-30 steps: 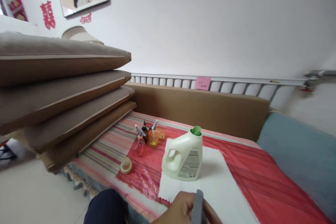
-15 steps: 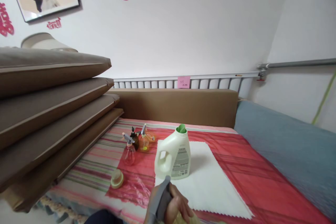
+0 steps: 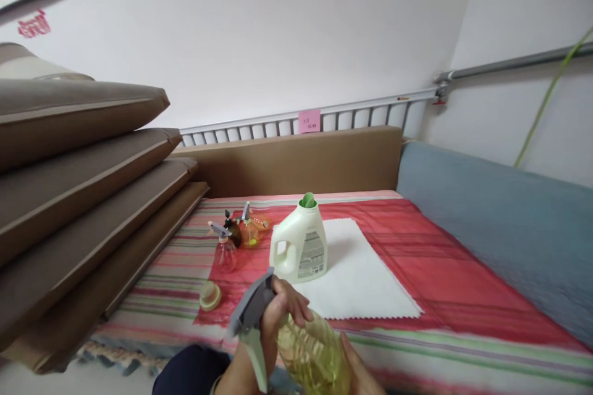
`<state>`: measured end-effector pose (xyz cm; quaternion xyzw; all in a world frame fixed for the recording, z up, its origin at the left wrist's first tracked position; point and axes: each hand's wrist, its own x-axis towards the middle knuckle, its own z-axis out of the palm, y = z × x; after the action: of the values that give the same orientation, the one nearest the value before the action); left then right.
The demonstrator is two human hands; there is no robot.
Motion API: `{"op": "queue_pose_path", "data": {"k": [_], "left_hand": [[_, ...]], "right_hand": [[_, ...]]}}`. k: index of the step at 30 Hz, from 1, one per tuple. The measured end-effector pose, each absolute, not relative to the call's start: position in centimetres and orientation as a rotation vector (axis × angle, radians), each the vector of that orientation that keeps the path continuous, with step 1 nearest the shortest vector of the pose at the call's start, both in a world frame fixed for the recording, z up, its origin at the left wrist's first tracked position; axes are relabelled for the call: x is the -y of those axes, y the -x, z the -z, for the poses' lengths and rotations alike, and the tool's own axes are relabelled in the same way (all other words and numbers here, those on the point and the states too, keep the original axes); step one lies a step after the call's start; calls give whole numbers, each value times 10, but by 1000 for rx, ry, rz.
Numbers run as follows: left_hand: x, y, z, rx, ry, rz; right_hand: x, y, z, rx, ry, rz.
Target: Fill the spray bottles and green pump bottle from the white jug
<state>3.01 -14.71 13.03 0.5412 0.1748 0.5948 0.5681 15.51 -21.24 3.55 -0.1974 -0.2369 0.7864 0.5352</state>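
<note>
A yellow-tinted clear spray bottle point(image 3: 315, 355) with a grey and pale green trigger head lies tilted at the bottom middle. My left hand point(image 3: 282, 308) is closed around its neck, just below the trigger head. At the bottle's lower end, my right hand point(image 3: 359, 370) presses against the side, partly cut off by the frame edge. Beyond them a pale green detergent jug point(image 3: 296, 247) with an open green spout stands upright on a white cloth point(image 3: 365, 278). A light green cap point(image 3: 210, 296) rests to the left of my hands.
Behind the cap stand a pink spray bottle point(image 3: 225, 253), a dark pump bottle point(image 3: 233, 231) and an orange spray bottle point(image 3: 250, 233). Stacked brown cushions point(image 3: 92, 210) rise at left. A blue padded piece point(image 3: 500, 210) borders the right, a brown one point(image 3: 296, 163) the back.
My left hand has risen with the spray bottle, whose body now shows. My right hand has come into view at its lower end. The camera view has tilted down and shifted right.
</note>
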Motion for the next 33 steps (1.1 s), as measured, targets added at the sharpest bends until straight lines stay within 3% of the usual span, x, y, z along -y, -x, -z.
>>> {"op": "queue_pose_path", "data": {"k": [13,18,23,33], "left_hand": [[152,-36,-143,-467,-1198,-1477],[154,-38,-145,-473,-1154,-1457],[154,-41,-144,-448,-1204,-1458],[154,-37,-144,-472,-1205,-1451]], "right_hand": [[211,-161,-48,522,437,-1908],[214,-160,-51,525,434,-1707],[214,-152,-53,525,379,-1897],[207,-148,-31,504,337,-1758]]}}
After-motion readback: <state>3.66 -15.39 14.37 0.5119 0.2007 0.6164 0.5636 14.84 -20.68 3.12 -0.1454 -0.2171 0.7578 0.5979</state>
